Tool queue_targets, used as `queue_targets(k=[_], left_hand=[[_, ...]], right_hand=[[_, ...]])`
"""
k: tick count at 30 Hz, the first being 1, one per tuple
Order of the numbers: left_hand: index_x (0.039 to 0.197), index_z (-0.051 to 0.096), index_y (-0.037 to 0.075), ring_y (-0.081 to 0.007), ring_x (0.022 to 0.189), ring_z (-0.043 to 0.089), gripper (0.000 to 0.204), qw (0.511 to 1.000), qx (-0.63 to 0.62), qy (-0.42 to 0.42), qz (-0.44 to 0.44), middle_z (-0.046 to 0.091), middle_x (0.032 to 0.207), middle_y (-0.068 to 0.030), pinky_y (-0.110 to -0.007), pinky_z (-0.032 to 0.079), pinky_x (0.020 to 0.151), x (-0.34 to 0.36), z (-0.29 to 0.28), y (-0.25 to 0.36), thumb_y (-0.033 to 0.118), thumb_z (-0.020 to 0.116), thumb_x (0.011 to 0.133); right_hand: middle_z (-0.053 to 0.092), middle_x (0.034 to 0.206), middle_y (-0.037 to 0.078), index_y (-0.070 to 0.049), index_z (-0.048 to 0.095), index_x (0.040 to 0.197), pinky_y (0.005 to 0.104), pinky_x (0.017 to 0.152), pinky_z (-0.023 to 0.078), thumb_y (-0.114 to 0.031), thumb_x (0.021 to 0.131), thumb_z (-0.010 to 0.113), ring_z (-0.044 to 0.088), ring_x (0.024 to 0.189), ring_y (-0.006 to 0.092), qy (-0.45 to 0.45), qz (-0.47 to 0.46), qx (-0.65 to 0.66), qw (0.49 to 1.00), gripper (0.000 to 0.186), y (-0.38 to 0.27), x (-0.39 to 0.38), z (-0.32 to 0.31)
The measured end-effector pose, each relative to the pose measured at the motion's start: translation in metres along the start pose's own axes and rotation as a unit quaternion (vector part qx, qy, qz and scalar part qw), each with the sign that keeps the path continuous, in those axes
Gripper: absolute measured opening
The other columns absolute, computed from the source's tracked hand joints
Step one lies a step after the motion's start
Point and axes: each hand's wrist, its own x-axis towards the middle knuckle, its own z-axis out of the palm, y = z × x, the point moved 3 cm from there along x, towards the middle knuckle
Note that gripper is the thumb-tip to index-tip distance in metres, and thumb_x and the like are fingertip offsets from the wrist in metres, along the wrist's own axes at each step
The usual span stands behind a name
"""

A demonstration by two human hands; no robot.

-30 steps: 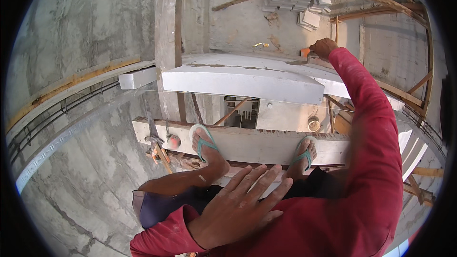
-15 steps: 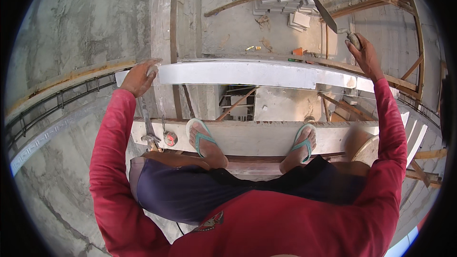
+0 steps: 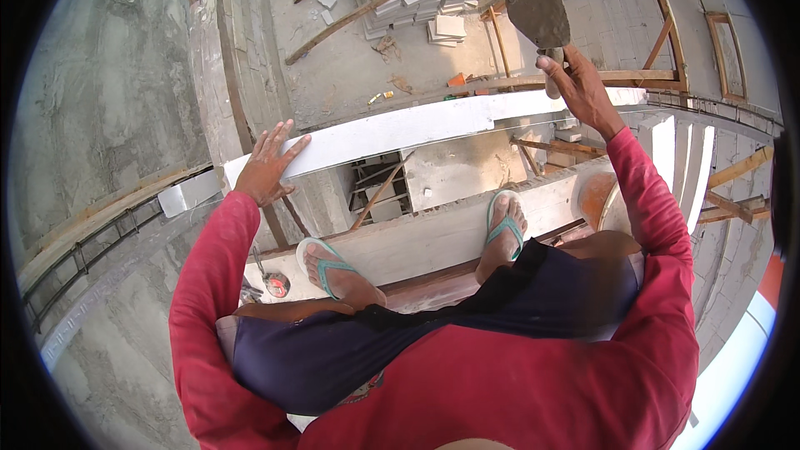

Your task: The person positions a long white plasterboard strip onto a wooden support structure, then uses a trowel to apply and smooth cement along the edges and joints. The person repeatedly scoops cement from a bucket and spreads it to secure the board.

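My left hand (image 3: 268, 162) rests on the left end of a long white block (image 3: 392, 133), fingers spread across its upper face. My right hand (image 3: 577, 87) grips a trowel (image 3: 537, 0) by its handle, held up beyond the block at the right, its broad blade coated in grey mortar. Below, my sandaled feet (image 3: 337, 271) stand on a pale board (image 3: 425, 233). A red tape measure (image 3: 277, 283) hangs near the left foot, and an orange bucket (image 3: 596, 198), partly hidden, sits by my right knee.
Stacked white slabs (image 3: 446, 29) lie on the floor beyond the block, with curved-looking timber braces (image 3: 383, 4) across them. A concrete post (image 3: 215, 83) stands at left. Steel bars (image 3: 92, 254) run along the left. An opening (image 3: 375, 187) lies below the block.
My left hand has moved from low in front of my body onto the block. My right hand has lifted the trowel away from the block, and its blade now points upward, face showing.
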Motion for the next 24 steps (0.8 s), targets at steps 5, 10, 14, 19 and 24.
queue_targets(k=[5, 10, 14, 19, 24], left_hand=[[0.169, 0.020, 0.037, -0.0290, 0.163, 0.018, 0.104, 0.996, -0.024, 0.066, 0.057, 0.014, 0.177, -0.0093, -0.047, 0.016, 0.136, 0.014, 0.004, 0.015, 0.043, 0.084, 0.088], [0.168, 0.025, 0.035, -0.0326, 0.161, 0.023, 0.100, 0.990, -0.048, 0.093, 0.098, 0.019, 0.175, -0.0125, -0.048, 0.020, 0.134, 0.021, 0.000, 0.025, 0.034, 0.085, 0.088], [0.169, 0.025, 0.035, -0.0347, 0.160, 0.025, 0.103, 0.981, -0.058, 0.105, 0.153, 0.018, 0.175, -0.0154, -0.050, 0.023, 0.132, 0.037, -0.018, 0.046, 0.033, 0.087, 0.086], [0.170, 0.019, 0.036, -0.0381, 0.159, 0.026, 0.111, 0.981, -0.063, 0.109, 0.150, 0.018, 0.174, -0.0188, -0.051, 0.026, 0.130, 0.080, -0.044, 0.104, 0.033, 0.089, 0.083], [0.171, 0.013, 0.028, -0.0386, 0.153, 0.036, 0.117, 0.989, -0.059, 0.107, 0.085, 0.030, 0.168, -0.0188, -0.051, 0.031, 0.127, 0.122, -0.064, 0.163, 0.030, 0.089, 0.083]], right_hand=[[0.067, 0.098, 0.012, -0.001, 0.061, 0.131, 0.0351, 0.081, 0.051, -0.039, 0.109, 0.061, 0.060, 0.087, 0.0187, 0.098, 0.036, -0.014, 0.994, 0.044, 0.027, -0.059, -0.047], [0.068, 0.098, 0.011, 0.000, 0.063, 0.127, 0.0330, 0.080, 0.051, -0.031, 0.107, 0.066, 0.061, 0.087, 0.0170, 0.175, 0.160, -0.013, 0.971, 0.036, 0.069, -0.155, -0.075], [0.065, 0.092, 0.006, 0.000, 0.063, 0.124, 0.0338, 0.077, 0.051, -0.030, 0.106, 0.069, 0.061, 0.085, 0.0149, 0.204, 0.239, -0.028, 0.949, 0.035, 0.081, -0.200, -0.067], [0.065, 0.106, 0.001, -0.005, 0.060, 0.122, 0.0294, 0.088, 0.049, -0.041, 0.115, 0.051, 0.059, 0.095, 0.0113, 0.254, 0.063, 0.192, 0.946, 0.038, 0.066, -0.158, -0.007], [0.073, 0.115, 0.019, 0.002, 0.067, 0.121, 0.0403, 0.087, 0.054, -0.043, 0.109, 0.061, 0.069, 0.099, 0.0249, 0.026, 0.144, 0.133, 0.980, 0.047, 0.048, -0.096, 0.031]])
